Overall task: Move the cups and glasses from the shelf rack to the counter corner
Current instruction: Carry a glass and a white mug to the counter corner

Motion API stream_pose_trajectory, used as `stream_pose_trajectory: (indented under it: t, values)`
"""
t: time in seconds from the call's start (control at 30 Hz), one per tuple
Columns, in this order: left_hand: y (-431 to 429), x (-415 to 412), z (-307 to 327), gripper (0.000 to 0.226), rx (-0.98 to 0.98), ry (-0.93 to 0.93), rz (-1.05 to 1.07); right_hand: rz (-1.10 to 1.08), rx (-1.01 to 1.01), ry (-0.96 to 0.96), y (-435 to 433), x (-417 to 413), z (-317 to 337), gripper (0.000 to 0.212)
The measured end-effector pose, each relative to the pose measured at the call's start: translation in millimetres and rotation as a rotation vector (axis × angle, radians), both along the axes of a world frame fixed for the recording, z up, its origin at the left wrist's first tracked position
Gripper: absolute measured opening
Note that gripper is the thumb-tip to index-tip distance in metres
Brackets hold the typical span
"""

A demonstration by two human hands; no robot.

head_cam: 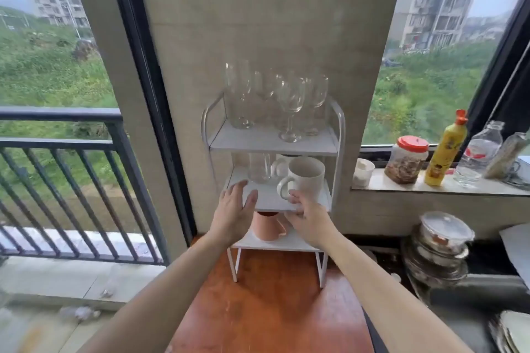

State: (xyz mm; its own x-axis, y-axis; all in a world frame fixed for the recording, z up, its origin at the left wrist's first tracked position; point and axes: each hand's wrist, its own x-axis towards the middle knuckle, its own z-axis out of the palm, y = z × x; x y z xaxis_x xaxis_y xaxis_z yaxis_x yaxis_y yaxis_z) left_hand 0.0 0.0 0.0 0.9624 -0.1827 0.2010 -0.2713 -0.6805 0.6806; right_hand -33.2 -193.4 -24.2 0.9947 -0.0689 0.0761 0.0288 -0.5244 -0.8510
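Head view, the only one. I'm reaching both hands toward the middle tier of the white three-tier metal shelf rack (339, 135), which is standing on the reddish-brown wooden counter top (275, 309).

Right hand (308, 216): fingers loosely curled, not pinching anything that I can make out, fingertips arriving at the base of the white ceramic mug (305, 180). Contact with the mug: cannot tell, too blurred. The mug is sitting directly above and just beyond this hand, upright, long axis vertical, mouth tipped slightly toward me by the lens, handle pointing left toward the gap between my hands.

Left hand (236, 209): spread flat, palm forward, empty, hovering at the tier's front-left edge. Up and right of it, further back on the same tier, a clear glass tumbler (259, 166) is standing upright.

Top tier, well above both hands: a cluster of clear stemmed wine glasses (291, 106), all upright. Bottom tier, under my wrists: a pink cup (266, 226), partly hidden.

Judgement: the right hand is nearer to the mug, so it's taking the mug; the handle facing left means a body wrap from the right side is the simpler grab. Nothing looks moved off the rack yet. Which corner counts as the destination isn't obvious from here.
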Motion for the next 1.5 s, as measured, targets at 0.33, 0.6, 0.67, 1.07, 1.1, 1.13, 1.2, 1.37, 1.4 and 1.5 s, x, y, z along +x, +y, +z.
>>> stream_pose_trajectory:
  t: [0.33, 0.6, 0.67, 1.07, 1.1, 1.13, 1.2, 1.37, 1.4, 1.5]
  values:
    - [-58.6, 63.4, 32.4, 0.03, -0.685, 0.285, 0.083, 0.142, 0.191, 0.268, -6.9, 33.1, 8.7, 0.046]
    - [-65.9, 68.2, 40.9, 0.021, -0.735, 0.399, 0.154, 0.122, 0.273, 0.273, -5.5, 22.9, 18.1, 0.039]
    - [-57.3, 60.7, 37.8, 0.018, -0.682, 0.352, 0.195, 0.078, 0.292, 0.289, -3.8, 18.4, 18.6, 0.045]
    - [-4.4, -13.8, 12.1, 0.034, -0.626, 0.232, 0.235, -0.295, 0.544, 0.193, 20.5, -19.9, 16.2, 0.046]
    - [-1.1, -22.6, 8.6, 0.033, -0.621, 0.221, 0.233, -0.331, 0.567, 0.164, 22.0, -28.8, 17.7, 0.045]
    - [1.6, -32.1, 5.2, 0.031, -0.625, 0.212, 0.231, -0.356, 0.589, 0.138, 23.7, -38.3, 18.5, 0.044]
    - [5.0, -52.0, -3.9, 0.03, -0.64, 0.202, 0.228, -0.366, 0.605, 0.106, 28.8, -59.4, 16.9, 0.044]
    - [3.1, -114.9, -38.7, 0.031, -0.656, 0.224, 0.204, -0.456, 0.653, 0.079, 44.5, -119.3, -9.9, 0.049]
    - [0.6, -128.0, -46.8, 0.031, -0.657, 0.253, 0.183, -0.491, 0.676, 0.076, 46.2, -133.5, -16.6, 0.048]
    - [-10.3, -159.1, -74.6, 0.028, -0.63, 0.353, 0.131, -0.58, 0.68, 0.071, 42.0, -179.0, -40.2, 0.046]
